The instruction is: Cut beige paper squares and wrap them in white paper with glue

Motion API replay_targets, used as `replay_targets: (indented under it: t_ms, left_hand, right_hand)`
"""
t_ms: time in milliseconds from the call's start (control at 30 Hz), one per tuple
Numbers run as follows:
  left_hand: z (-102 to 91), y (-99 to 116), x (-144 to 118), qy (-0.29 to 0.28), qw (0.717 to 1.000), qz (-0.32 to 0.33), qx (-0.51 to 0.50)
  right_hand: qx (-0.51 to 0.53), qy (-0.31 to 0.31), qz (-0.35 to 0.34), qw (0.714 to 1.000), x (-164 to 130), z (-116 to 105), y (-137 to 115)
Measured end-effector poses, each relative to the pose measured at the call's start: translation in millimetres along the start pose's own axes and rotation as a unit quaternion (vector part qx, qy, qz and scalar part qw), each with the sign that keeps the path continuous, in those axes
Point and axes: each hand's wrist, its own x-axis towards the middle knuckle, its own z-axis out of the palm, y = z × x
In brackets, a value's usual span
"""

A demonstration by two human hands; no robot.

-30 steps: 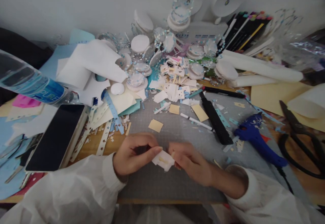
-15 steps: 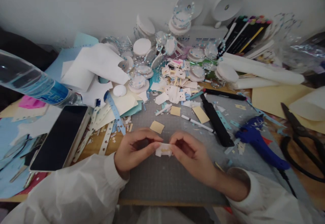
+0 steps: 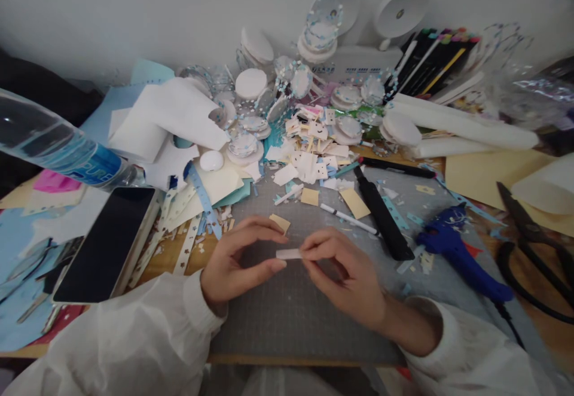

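Observation:
My right hand pinches one end of a small white paper piece, seen nearly edge-on as a thin strip. At its other end my left hand is open, with the thumb and fingers apart around that end. The left thumb lies right by the piece's lower edge; whether it touches is hard to tell. Both hands are above the grey cutting mat. A yellow paper square lies just beyond the left fingers, and a white pen rests farther back on the mat.
A pile of small paper cutouts lies behind the hands. To the right are a black capped tool, a blue glue gun and black scissors. A phone and a tilted water bottle are on the left.
My left fingers have let go of the paper piece and spread apart. The piece has turned from showing its face to nearly edge-on, still in my right hand.

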Motion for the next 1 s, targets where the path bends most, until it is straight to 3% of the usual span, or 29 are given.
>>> replay_targets:
  t_ms: [100,233,433,600,867,1000]
  left_hand:
    - [-1.6,-1.8,0.1,-0.018,0.999,-0.009,0.025]
    - [-3.1,-0.9,0.8,-0.026,0.998,0.006,0.052]
    - [-3.6,1.4,0.2,-0.031,0.998,0.026,0.039]
    - [-3.4,0.6,-2.1,-0.031,0.999,0.019,0.014]
    - [0.2,-1.8,-4.1,-0.016,0.988,-0.094,-0.121]
    - [-0.9,-3.9,-2.2,-0.002,0.990,-0.115,-0.086]
  right_hand:
    - [-0.055,-0.016,-0.070,0.996,-0.1,-5.6,1.5]
    - [-0.078,-0.044,-0.106,0.990,-2.5,-7.2,1.7]
    - [-0.089,0.011,-0.042,0.995,-2.2,-3.6,0.0]
    - [-0.060,-0.025,-0.010,0.998,0.8,-4.2,3.0]
    - [-0.030,-0.008,-0.035,0.999,3.4,-2.8,10.1]
    - [-0.021,-0.006,-0.048,0.999,5.0,-4.1,10.2]
